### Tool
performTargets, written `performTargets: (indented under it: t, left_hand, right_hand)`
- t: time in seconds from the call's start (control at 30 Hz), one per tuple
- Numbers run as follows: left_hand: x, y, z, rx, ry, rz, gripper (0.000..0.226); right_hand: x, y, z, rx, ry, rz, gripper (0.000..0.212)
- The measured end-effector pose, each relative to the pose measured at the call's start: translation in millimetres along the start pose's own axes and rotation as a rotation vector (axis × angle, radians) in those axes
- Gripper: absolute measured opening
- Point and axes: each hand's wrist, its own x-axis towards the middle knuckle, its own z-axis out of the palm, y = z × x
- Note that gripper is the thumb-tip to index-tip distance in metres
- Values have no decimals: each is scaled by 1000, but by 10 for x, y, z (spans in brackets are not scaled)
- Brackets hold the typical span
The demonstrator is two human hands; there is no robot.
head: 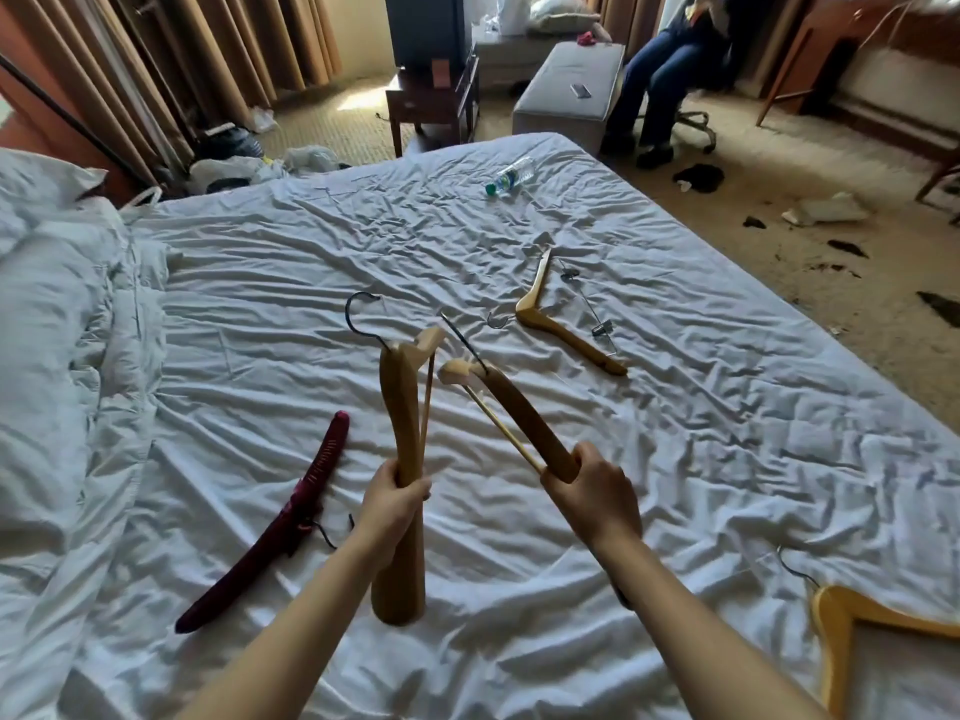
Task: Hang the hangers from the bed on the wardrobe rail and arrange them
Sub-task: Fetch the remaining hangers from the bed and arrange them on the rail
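Gripping hanger 1 (400, 402) in my left hand (395, 498), hanger 2 (524, 413) in my right hand (592, 491); three on bed (311, 241): clip hanger (558, 330), maroon hanger (291, 522), yellow hanger (841, 615).

The head view looks forward and down, close over the bed (519, 262).

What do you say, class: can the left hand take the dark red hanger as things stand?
Probably not yet. The left hand grips a wooden hanger, so it is occupied. Nothing covers the dark red hanger, lying on the sheet close beside it.
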Motion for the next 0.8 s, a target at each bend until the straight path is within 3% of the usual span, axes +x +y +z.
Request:
performTargets:
  t: [0.13,0.47,0.67,0.8]
  left_hand:
    - [-354,237,-543,-3,71,30,11]
    - [-1478,917,-1838,31,330,121,14]
    - [-2229,1241,-2130,71,442,197,15]
    - [-2695,1161,-2058,2,586,155,15]
  right_hand:
    - [-214,-530,-162,-33,0,-96,19]
    - [-895,-1836,-425,22,-15,-241,23]
    - [-1184,-2398,-623,42,-58,-430,27]
    - [-1409,-2485,-722,-1,-130,-553,35]
